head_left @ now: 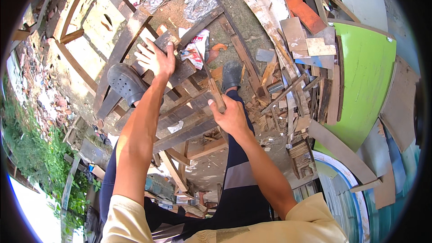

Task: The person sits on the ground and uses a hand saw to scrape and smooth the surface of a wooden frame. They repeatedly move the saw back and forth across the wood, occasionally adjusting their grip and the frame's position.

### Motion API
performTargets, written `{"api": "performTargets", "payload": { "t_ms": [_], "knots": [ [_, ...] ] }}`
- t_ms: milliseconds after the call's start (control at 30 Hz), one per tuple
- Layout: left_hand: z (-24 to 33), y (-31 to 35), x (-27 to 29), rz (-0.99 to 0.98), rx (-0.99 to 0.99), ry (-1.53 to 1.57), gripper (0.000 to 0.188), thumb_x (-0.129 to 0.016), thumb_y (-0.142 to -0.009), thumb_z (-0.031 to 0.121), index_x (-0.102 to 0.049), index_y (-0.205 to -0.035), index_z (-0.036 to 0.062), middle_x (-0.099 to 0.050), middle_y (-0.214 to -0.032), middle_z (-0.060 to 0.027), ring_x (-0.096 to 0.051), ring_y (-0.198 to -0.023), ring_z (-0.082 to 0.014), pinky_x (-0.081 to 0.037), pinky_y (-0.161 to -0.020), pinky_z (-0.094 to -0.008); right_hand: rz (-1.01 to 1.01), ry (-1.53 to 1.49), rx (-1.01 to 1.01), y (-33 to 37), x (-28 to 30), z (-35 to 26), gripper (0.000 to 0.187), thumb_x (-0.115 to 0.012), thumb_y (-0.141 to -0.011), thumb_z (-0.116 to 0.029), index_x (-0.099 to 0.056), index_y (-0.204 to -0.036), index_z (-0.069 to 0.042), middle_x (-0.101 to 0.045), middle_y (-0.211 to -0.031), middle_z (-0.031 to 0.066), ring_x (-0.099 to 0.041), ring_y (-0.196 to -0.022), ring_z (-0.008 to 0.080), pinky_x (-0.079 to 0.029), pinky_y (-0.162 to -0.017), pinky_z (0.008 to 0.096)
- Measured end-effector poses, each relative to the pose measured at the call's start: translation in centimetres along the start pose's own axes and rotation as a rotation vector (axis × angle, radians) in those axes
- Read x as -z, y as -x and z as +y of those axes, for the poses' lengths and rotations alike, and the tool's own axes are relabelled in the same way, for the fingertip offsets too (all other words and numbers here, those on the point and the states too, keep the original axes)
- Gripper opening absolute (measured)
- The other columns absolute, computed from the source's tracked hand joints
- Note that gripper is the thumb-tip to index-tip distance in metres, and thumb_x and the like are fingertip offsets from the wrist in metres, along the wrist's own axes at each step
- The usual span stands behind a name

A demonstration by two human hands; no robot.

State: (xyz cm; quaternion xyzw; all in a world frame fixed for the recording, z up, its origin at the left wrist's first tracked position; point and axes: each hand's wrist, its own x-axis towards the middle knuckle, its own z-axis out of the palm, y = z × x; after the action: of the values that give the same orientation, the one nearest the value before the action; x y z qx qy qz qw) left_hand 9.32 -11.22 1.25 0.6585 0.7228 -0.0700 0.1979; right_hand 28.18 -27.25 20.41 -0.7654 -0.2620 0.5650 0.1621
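My left hand [156, 59] is open, its fingers spread over a short wooden block [167, 39] on a makeshift stand of dark planks [183, 71]. Whether its palm presses on the wood, I cannot tell. My right hand [231, 116] is closed round a wooden-handled tool [216, 92]. A thin blade, seen nearly edge-on, runs from that handle toward the block; its exact kind does not show. One grey clog [126, 82] rests on the planks by my left forearm. Another grey clog [231, 74] is on the ground right of the tool.
Wooden frames [74, 58] lie at the far left. Board offcuts [294, 33] and strips are heaped at the right, beside a large green panel [362, 76]. Clear plastic bags [200, 6] and a red-and-white wrapper [198, 47] lie beyond my hands. Green plants [40, 153] grow at the left.
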Motion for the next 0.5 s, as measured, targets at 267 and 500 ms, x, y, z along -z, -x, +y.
{"api": "performTargets", "payload": {
  "t_ms": [267,500],
  "knots": [
    [8.6,7.7,2.8,-0.529,-0.997,0.029,0.067,-0.047,-0.101,0.052,-0.046,-0.148,0.0054,-0.033,-0.163,-0.0106,-0.025,-0.152,-0.0279,-0.014,-0.126,-0.0481,0.177,0.082,0.005,2.2,4.0,6.3,0.034,-0.071,-0.094,-0.031,-0.063,-0.081,-0.001,-0.056,-0.060,0.0126,-0.053,-0.053,0.0248,-0.042,-0.055,0.0409],
    [8.6,2.9,4.2,-0.058,0.256,0.511,0.096,-0.060,-0.094,0.052,-0.018,-0.156,-0.0075,-0.010,-0.161,-0.0381,-0.010,-0.152,-0.0500,-0.013,-0.123,-0.0521,0.155,0.067,-0.038,2.5,5.3,7.8,0.027,-0.069,-0.096,-0.026,-0.067,-0.088,0.000,-0.067,-0.070,0.0071,-0.058,-0.060,0.0144,-0.047,-0.059,0.0316]
  ]
}}
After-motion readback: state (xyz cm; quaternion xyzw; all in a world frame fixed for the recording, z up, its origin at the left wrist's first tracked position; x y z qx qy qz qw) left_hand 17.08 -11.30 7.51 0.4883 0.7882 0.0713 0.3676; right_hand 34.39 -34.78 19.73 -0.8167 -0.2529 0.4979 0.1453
